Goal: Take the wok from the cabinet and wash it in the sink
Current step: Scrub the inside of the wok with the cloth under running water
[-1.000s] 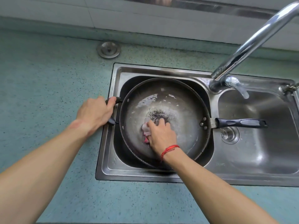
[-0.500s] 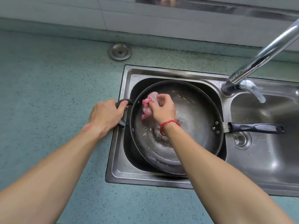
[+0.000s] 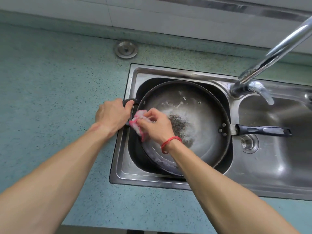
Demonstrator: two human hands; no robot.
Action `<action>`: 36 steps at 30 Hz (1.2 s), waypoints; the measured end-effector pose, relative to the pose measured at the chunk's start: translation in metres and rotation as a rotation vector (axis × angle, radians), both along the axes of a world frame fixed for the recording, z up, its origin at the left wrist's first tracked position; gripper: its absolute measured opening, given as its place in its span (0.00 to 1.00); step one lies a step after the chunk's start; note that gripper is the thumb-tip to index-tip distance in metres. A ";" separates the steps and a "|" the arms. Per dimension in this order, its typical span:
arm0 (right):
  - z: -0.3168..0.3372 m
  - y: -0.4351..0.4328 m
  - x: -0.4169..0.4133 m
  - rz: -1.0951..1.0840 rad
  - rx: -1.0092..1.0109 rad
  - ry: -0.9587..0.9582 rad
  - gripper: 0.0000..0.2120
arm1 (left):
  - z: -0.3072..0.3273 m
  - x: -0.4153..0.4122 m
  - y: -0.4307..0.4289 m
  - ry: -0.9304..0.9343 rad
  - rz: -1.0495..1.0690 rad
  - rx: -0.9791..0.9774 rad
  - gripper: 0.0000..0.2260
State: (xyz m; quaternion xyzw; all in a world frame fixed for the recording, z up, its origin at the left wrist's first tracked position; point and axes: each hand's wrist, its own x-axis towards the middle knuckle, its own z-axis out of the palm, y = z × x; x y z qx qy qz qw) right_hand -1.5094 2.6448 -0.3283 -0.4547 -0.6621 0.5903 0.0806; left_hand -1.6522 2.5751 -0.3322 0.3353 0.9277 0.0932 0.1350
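A dark round wok (image 3: 202, 119) rests tilted in the left basin of the steel sink (image 3: 135, 173), wet and sudsy inside with a dark speckled patch at its middle. Its long black handle (image 3: 263, 130) reaches right over the other basin. My left hand (image 3: 113, 115) grips the small black helper handle at the wok's left rim. My right hand (image 3: 155, 125), with a red cord on the wrist, presses a pink and white cloth (image 3: 139, 121) against the wok's left inner wall.
A chrome faucet (image 3: 270, 54) arches from the divider toward the upper right. The right basin has a round drain (image 3: 249, 143). A steel plug (image 3: 125, 48) sits in the speckled teal countertop (image 3: 50, 98) behind the sink. A tiled wall runs along the back.
My right hand has carried the cloth from the wok's bottom up to the upper left wall, then down along the left rim. My left hand has kept hold of the helper handle.
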 end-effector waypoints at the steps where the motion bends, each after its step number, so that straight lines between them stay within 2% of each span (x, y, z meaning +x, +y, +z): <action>1: 0.005 -0.004 0.010 0.063 -0.012 -0.006 0.09 | -0.001 -0.001 0.000 0.003 -0.006 -0.004 0.27; 8: 0.014 -0.014 0.073 0.385 0.059 -0.196 0.07 | -0.010 -0.007 -0.002 -0.018 -0.035 0.012 0.28; 12: 0.029 0.002 0.102 0.617 0.134 -0.374 0.07 | -0.007 -0.007 -0.003 -0.016 -0.046 0.019 0.26; 16: 0.038 0.022 0.128 0.723 0.216 -0.558 0.05 | -0.008 -0.007 -0.004 -0.032 -0.051 0.020 0.27; 19: 0.042 0.036 0.140 0.726 0.296 -0.695 0.03 | -0.008 -0.007 -0.005 -0.019 -0.055 0.018 0.27; 26: 0.027 0.075 0.151 0.676 0.642 -0.929 0.12 | -0.003 -0.007 -0.005 -0.029 -0.052 0.012 0.27; 31: 0.020 0.110 0.152 0.536 0.811 -0.910 0.10 | -0.002 -0.007 -0.003 -0.039 -0.048 -0.016 0.25; 36: 0.013 0.137 0.133 0.273 0.884 -0.789 0.09 | -0.001 -0.005 -0.003 -0.062 -0.054 -0.022 0.24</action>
